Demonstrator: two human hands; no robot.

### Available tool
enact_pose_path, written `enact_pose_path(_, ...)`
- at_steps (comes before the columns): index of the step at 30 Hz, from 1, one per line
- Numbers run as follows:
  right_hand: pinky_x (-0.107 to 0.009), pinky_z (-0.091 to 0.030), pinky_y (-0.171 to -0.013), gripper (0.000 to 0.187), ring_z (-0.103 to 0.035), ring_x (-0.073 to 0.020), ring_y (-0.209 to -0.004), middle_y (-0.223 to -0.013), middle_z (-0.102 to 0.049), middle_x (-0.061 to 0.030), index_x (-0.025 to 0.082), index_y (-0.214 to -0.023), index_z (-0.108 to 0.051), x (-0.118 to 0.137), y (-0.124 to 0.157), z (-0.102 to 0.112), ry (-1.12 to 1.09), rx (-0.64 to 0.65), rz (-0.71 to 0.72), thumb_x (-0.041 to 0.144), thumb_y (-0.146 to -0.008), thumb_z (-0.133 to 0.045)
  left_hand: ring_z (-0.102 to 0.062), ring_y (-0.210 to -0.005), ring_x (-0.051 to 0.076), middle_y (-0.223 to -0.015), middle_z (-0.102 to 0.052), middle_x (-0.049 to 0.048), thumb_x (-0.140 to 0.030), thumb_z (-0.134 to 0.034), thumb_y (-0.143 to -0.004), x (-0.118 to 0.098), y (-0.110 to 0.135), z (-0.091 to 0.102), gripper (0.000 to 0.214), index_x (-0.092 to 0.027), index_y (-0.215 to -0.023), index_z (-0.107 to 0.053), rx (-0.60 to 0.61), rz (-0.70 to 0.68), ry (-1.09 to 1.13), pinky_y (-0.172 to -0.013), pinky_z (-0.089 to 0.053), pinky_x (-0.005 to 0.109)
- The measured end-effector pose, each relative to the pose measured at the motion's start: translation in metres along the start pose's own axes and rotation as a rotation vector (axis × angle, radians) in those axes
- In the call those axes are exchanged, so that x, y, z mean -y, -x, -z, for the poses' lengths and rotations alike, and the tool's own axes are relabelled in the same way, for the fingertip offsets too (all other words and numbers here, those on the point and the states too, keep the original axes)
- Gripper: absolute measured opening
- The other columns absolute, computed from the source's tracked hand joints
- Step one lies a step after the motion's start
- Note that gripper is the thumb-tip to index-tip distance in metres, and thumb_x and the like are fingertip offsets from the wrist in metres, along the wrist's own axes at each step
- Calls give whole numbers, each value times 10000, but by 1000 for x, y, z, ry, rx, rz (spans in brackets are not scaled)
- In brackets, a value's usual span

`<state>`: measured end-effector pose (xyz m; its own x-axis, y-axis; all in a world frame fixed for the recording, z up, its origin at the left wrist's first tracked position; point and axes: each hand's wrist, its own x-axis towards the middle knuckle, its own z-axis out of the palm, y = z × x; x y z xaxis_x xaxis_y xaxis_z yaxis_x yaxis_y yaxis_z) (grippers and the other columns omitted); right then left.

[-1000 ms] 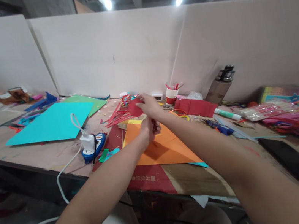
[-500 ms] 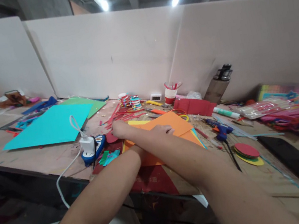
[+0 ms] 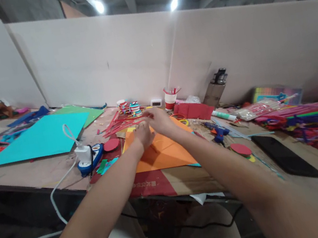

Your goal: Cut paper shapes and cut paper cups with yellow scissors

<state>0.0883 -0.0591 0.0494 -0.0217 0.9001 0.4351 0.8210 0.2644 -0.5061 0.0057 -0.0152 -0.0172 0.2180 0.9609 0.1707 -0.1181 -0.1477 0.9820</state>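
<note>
My left hand point(image 3: 142, 135) rests on the upper part of an orange paper sheet point(image 3: 165, 154) lying on cardboard at the table's front edge. My right hand point(image 3: 159, 119) hovers just behind it, fingertips pointing left toward a heap of red paper strips point(image 3: 118, 124). The fingertips of both hands meet, and blur hides whether they pinch anything. A red paper disc point(image 3: 111, 144) lies flat on the table left of the orange sheet, apart from both hands.
A teal sheet point(image 3: 39, 138) and a green sheet point(image 3: 87, 112) lie at left. A white charger point(image 3: 83, 153) sits in a blue power strip. A paper cup point(image 3: 169, 100), steel bottle point(image 3: 215, 87), blue glue gun point(image 3: 218, 131), stacked discs point(image 3: 240, 149), black slab point(image 3: 285, 156) and coloured sticks point(image 3: 316, 124) stand right.
My right hand carried a red piece from the back, reached across to the left and set the red disc down beside the orange sheet, then drew back to the sheet's top.
</note>
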Motion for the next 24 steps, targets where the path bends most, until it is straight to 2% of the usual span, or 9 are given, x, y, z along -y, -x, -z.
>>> enact_pose_path(1, -276, -466, -858, 214, -625, -156, -938, -1035, -699, -70, 152, -1029, -688, -15, 7, 12, 11, -37, -41, 183, -872, -546, -254, -1389, 378, -1296, -533, 182, -349, -783, -660, 1, 2, 2, 373, -185, -951, -616, 11, 8, -148, -1080, -280, 466)
enact_pose_path(2, -283, -464, -868, 231, -624, -163, -963, -1064, -693, -78, 155, -1062, -679, -29, 14, 23, 38, -75, -96, 212, -878, -551, -243, -1393, 392, -1351, -499, 189, -353, -805, -632, 2, 4, 4, 432, -189, -979, -608, 43, -5, -394, -1102, -225, 501)
enact_pose_path(4, -296, -451, -902, 275, -614, -181, -1028, -1132, -673, -105, 140, -1118, -654, -56, 31, 36, 122, -95, -224, 234, -878, -559, -273, -1377, 415, -1400, -459, 214, -310, -828, -598, 2, 6, 6, 498, -180, -1021, -599, 111, -45, -718, -1104, -170, 554)
enact_pose_path(6, -291, -428, -941, 348, -595, -190, -1092, -1207, -642, -129, 118, -1189, -620, -77, 47, 39, 198, -29, -320, 250, -870, -580, -324, -1350, 418, -1382, -477, 226, -266, -817, -607, 0, 7, 6, 477, -173, -1022, -600, 169, -92, -853, -1085, -193, 571)
enact_pose_path(10, -316, -398, -980, 462, -554, -232, -1165, -1275, -598, -167, 82, -1263, -577, -92, 67, 27, 322, 140, -395, 308, -860, -603, -372, -1317, 394, -1318, -537, 183, -214, -814, -584, -3, 4, 4, 421, -192, -955, -615, 178, -92, -840, -1069, -240, 531)
enact_pose_path(14, -352, -373, -999, 458, -531, -269, -1179, -1271, -593, -161, 118, -1218, -619, -91, 69, 21, 339, 178, -367, 327, -814, -665, -491, -1174, 343, -1088, -634, 131, -183, -812, -554, 2, -1, 6, 443, -200, -956, -629, 125, -77, -767, -1013, -326, 464)
enact_pose_path(17, -323, -389, -971, 396, -549, -251, -1144, -1227, -615, -153, 117, -1171, -645, -92, 68, 23, 321, 188, -336, 312, -827, -646, -572, -965, 284, -877, -636, 92, -158, -780, -571, 6, -4, 10, 308, -181, -849, -649, 141, -111, -720, -907, -405, 398)
enact_pose_path(21, -293, -377, -978, 377, -548, -210, -1136, -1223, -609, -147, 114, -1202, -611, -97, 69, 26, 297, 132, -327, 302, -878, -565, -572, -757, 210, -743, -620, 51, -189, -740, -609, 5, -5, 13, 131, -170, -697, -644, 210, -82, -573, -772, -446, 339)
enact_pose_path(24, -374, -305, -1055, 486, -455, -260, -1247, -1300, -540, -174, 117, -1287, -528, -100, 68, 30, 300, -68, -395, 337, -856, -571, -591, -684, 173, -739, -637, 33, -249, -738, -627, 1, -3, 13, 182, -165, -745, -627, 278, 47, -243, -679, -470, 299)
